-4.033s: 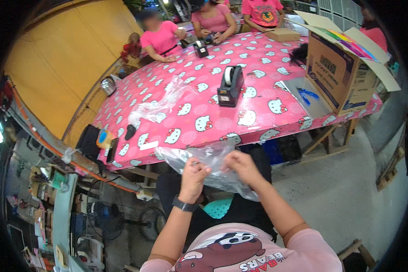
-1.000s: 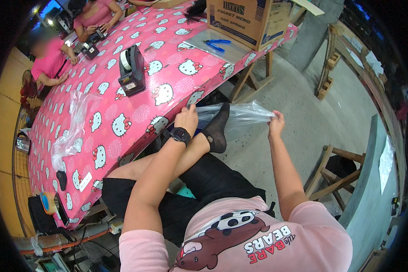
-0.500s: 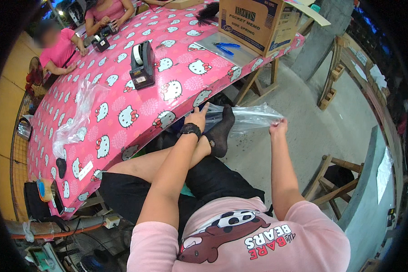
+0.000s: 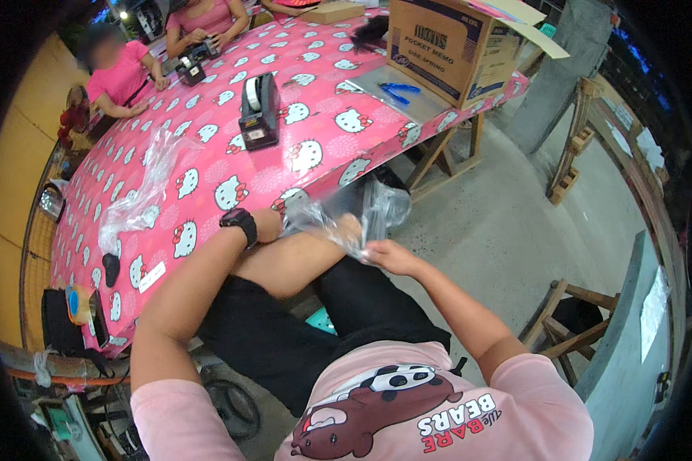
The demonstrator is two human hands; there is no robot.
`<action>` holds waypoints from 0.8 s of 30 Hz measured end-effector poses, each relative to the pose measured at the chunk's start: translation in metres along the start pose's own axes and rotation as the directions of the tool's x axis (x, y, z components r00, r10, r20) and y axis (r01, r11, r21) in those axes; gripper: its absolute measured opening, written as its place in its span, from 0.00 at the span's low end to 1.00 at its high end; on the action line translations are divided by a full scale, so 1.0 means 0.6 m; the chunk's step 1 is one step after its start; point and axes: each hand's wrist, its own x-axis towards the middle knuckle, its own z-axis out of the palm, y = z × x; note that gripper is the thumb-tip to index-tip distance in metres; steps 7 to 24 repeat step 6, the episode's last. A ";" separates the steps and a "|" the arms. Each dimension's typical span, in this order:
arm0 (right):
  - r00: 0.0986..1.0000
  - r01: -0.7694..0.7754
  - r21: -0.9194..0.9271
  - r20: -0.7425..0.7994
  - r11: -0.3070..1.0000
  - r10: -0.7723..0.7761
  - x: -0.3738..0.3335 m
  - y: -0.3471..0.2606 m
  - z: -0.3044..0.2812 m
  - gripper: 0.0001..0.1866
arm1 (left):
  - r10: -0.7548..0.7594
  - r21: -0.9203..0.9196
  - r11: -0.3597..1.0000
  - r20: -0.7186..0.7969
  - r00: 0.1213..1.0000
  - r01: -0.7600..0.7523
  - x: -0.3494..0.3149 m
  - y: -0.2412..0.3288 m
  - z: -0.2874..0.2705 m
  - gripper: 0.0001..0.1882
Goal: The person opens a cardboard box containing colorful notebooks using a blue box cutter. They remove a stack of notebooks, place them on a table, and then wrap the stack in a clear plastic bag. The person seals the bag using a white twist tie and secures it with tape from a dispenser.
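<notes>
A thin clear plastic bag (image 4: 374, 211) stretches crumpled across my raised lower leg, by the table's edge. My right hand (image 4: 392, 257) is closed on its near end, with the fingers pinched together. At the other end, beside the table edge, my left hand (image 4: 266, 226) is closed on the plastic, its fingertips partly hidden. A dark watch (image 4: 241, 223) is on my left wrist. My foot is mostly covered by the plastic and blurred.
On the pink patterned table (image 4: 231, 165) stand a black tape dispenser (image 4: 260, 115), a cardboard box (image 4: 434, 54) and blue-handled pliers (image 4: 398, 92). More crumpled plastic (image 4: 142, 188) lies at left. Two people sit across the table. A wooden stool (image 4: 569, 319) stands at right.
My left hand has moved left and down along the table edge. My right hand has come in leftward and down, bringing the plastic over my leg and foot.
</notes>
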 end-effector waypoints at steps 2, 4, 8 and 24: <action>0.992 0.105 -0.036 -0.065 0.994 -0.107 0.041 -0.017 0.036 0.08 | 0.067 -0.122 0.991 0.051 0.996 -0.061 -0.033 -0.023 0.010 0.10; 0.996 0.053 0.046 -0.076 0.998 -0.049 0.082 -0.060 0.045 0.08 | 0.067 -0.346 0.938 0.142 0.988 -0.014 -0.073 -0.060 0.040 0.12; 0.983 0.031 0.264 -0.182 0.964 0.018 0.108 -0.044 0.044 0.09 | 0.162 -0.351 0.929 0.113 0.980 -0.113 -0.085 -0.071 0.029 0.15; 0.983 0.031 0.264 -0.182 0.964 0.018 0.108 -0.044 0.044 0.09 | 0.162 -0.351 0.929 0.113 0.980 -0.113 -0.085 -0.071 0.029 0.15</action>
